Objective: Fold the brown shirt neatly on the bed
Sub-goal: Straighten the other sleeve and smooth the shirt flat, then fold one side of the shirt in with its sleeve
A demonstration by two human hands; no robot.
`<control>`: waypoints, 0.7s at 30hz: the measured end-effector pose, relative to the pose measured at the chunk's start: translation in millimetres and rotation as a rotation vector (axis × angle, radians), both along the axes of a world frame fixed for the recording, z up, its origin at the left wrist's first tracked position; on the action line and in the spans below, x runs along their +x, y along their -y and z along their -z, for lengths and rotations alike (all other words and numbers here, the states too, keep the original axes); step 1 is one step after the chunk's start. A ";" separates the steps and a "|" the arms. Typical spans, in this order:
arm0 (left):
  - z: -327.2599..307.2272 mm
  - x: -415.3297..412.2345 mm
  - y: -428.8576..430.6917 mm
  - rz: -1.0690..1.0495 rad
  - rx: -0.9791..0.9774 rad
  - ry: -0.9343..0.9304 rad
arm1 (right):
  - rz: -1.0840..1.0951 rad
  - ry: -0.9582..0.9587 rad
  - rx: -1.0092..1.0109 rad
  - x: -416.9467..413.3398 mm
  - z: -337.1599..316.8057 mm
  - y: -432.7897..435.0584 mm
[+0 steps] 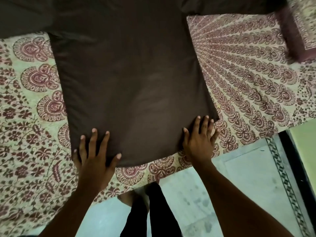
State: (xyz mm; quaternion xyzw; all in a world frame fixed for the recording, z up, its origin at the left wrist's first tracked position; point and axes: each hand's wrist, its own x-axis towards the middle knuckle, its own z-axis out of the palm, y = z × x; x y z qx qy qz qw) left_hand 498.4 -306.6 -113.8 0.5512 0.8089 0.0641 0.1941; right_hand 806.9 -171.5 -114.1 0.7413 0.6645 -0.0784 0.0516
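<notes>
**Item:** brown shirt (130, 79), lying spread flat on the bed (239, 137). Its body is running away from us and its sleeves are reaching out to left and right at the far end. The near hem is lying just short of the bed's edge.

**Hands:** we are pressing both flat on the near hem, with fingers straight and spread and nothing gripped.
- Our left hand (95, 156) is resting on the near-left corner.
- Our right hand (199, 141) is resting on the near-right corner, its outer fingers overhanging the shirt's edge onto the sheet (34, 134).
- The two hands are lying well apart.

**Bedding:** the sheet, cream with maroon motifs, is covering the bed. A pillow (301, 31) in a similar print is lying at the far right.

**Below:** we are standing on a pale tiled floor (239, 185), with a dark trouser leg (153, 211) showing.
</notes>
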 end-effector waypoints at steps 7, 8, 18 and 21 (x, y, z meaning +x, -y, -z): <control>7.3 -25.4 -5.0 0.067 0.043 -0.020 | -0.606 -0.184 -0.078 -69.1 -7.3 12.2; 11.2 -27.1 0.5 0.096 0.036 -0.014 | -0.629 -0.161 -0.102 -71.3 -5.9 20.1; -34.9 -32.6 5.6 -0.048 0.022 0.309 | -0.446 -0.165 -0.191 -97.7 -54.4 39.6; -54.2 -43.9 -24.2 -0.128 0.106 0.397 | -0.438 -0.194 -0.184 -134.0 -70.3 10.4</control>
